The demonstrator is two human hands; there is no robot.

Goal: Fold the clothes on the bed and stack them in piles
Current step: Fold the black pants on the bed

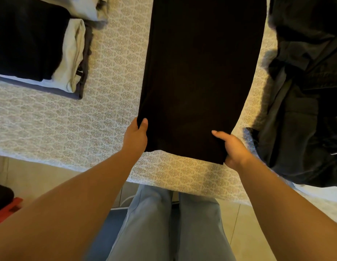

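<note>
The left hand (136, 135) and right hand (232, 149) each pinch a near corner of the dark folded garment (199, 72), which lies flat on the patterned bed (88, 119). Left of them sits a folded stack (37, 46); right, a dark unfolded heap (305, 91).

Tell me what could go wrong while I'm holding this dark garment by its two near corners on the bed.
The left hand and right hand grip only the near corners of the dark garment, so its far end, out of frame, may bunch when folded. The unfolded dark heap lies close on the right; a sideways swing could snag it. The folded pile on the left looks uneven, so adding this piece might tip it.
</note>
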